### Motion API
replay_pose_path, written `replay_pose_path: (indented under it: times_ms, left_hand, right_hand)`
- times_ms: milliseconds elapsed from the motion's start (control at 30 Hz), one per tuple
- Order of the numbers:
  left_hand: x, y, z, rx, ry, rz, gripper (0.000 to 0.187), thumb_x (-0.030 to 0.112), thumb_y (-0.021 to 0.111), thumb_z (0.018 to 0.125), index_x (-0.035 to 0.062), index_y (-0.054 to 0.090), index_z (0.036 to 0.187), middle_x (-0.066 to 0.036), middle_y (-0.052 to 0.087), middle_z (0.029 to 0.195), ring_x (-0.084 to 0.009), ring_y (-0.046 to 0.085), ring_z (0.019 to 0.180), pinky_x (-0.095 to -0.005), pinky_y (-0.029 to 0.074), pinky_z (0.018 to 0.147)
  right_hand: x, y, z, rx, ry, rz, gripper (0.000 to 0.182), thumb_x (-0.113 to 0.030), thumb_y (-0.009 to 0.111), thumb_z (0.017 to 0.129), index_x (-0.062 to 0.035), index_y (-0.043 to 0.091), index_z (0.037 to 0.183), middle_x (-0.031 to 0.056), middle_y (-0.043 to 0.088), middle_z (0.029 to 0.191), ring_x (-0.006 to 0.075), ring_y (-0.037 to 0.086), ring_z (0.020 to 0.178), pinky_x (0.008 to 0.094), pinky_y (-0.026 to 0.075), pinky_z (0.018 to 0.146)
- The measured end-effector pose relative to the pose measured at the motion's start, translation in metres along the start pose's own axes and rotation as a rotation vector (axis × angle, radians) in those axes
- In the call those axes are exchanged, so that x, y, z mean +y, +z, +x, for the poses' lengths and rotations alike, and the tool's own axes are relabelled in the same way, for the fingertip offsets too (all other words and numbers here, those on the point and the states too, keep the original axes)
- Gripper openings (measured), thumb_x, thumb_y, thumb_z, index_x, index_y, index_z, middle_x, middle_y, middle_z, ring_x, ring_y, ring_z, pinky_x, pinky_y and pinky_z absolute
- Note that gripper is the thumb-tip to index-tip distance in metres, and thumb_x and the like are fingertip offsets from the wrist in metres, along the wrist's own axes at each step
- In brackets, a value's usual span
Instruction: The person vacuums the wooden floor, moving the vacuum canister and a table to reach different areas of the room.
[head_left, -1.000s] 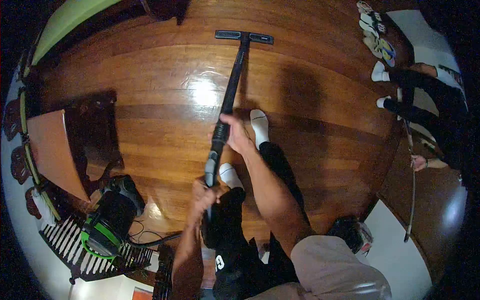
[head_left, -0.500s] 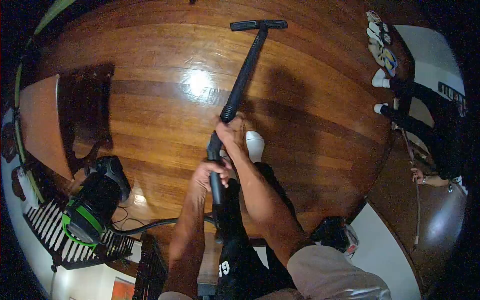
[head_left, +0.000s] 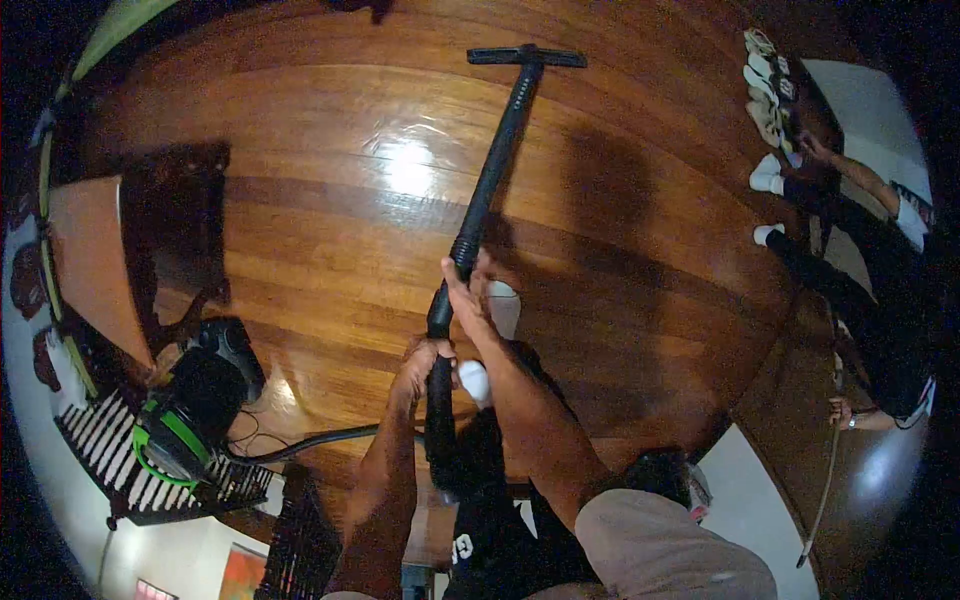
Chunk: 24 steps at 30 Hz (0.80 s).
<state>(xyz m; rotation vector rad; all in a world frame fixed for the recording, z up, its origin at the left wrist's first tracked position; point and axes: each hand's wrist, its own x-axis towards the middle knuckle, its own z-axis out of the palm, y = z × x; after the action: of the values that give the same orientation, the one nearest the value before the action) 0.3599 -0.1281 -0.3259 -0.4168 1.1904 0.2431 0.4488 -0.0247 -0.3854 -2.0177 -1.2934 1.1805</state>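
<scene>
A long black vacuum wand [head_left: 492,165] slants up across the wooden floor [head_left: 330,250], its wide flat floor head [head_left: 526,57] lying on the boards near the top. My right hand [head_left: 468,292] holds the wand just below its ribbed collar. Lower down, the fingers of my left hand [head_left: 425,362] are wrapped round the black handle [head_left: 440,410]. From the handle's lower end a black hose [head_left: 320,437] runs left to a black and green vacuum body [head_left: 180,430].
At the right another person [head_left: 850,250] in dark trousers and white socks holds a stick [head_left: 823,500] and reaches toward a row of shoes [head_left: 765,90]. A brown table [head_left: 90,260] stands left, above a dark railing [head_left: 120,450]. White-socked feet [head_left: 475,382] are beneath my arms.
The wand and floor head have shifted slightly right, and the handle's lower end has come down toward me. A white-socked foot now shows beside the handle. The other person's arm now reaches toward the shoes.
</scene>
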Motion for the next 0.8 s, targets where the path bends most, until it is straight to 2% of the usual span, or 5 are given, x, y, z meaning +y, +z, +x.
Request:
replay_pose_path:
  times_ms: [100,233,333,600,800]
  left_hand:
    - [-0.023,-0.009,0.068,0.206,0.522,0.223,0.022,0.028,0.057,0.088,0.0077,0.055,0.095,-0.003,0.058,0.073,-0.0157,0.055,0.058,-0.0304,0.05,0.052]
    - [0.0,0.042,0.09,0.268,0.667,0.435,0.037,0.025,0.067,0.082,0.0049,0.054,0.11,-0.01,0.06,0.09,-0.0209,0.058,0.074,-0.0347,0.051,0.068]
    - [-0.026,0.038,0.121,0.263,0.624,0.334,0.041,0.023,0.067,0.078,0.0025,0.054,0.111,-0.01,0.061,0.096,-0.0211,0.059,0.083,-0.0362,0.05,0.072]
    - [-0.063,0.016,0.06,0.176,0.582,0.443,0.046,0.02,0.065,0.081,0.0027,0.051,0.121,-0.008,0.059,0.107,-0.0225,0.057,0.095,-0.0352,0.048,0.083]
    - [0.012,0.047,0.026,0.086,0.658,0.842,0.04,0.018,0.056,0.091,0.005,0.047,0.127,-0.009,0.06,0.101,-0.026,0.057,0.092,-0.0339,0.047,0.083]
  right_hand:
    - [0.016,0.004,0.018,-0.087,0.176,0.366,0.064,-0.044,0.058,0.089,-0.0146,0.028,0.137,0.0065,0.051,0.08,0.0185,0.055,0.055,0.0339,0.049,0.043]
    - [-0.038,-0.045,0.068,-0.146,0.37,0.285,0.07,-0.042,0.051,0.094,-0.0137,0.015,0.147,0.0157,0.054,0.089,0.0302,0.055,0.069,0.0416,0.047,0.061]
    - [0.002,-0.034,0.08,-0.104,0.132,0.052,0.079,-0.046,0.052,0.093,-0.0218,0.002,0.149,0.0084,0.056,0.066,0.0214,0.056,0.044,0.035,0.047,0.038]
    - [0.08,-0.032,-0.049,-0.346,0.185,-0.225,0.09,-0.049,0.048,0.094,-0.0033,-0.008,0.148,0.0327,0.046,0.126,0.0436,0.051,0.114,0.0407,0.041,0.095]
    - [0.03,-0.026,0.027,-0.23,0.376,0.088,0.06,-0.046,0.052,0.092,-0.0073,0.032,0.133,0.015,0.061,0.074,0.0312,0.057,0.051,0.0457,0.052,0.058]
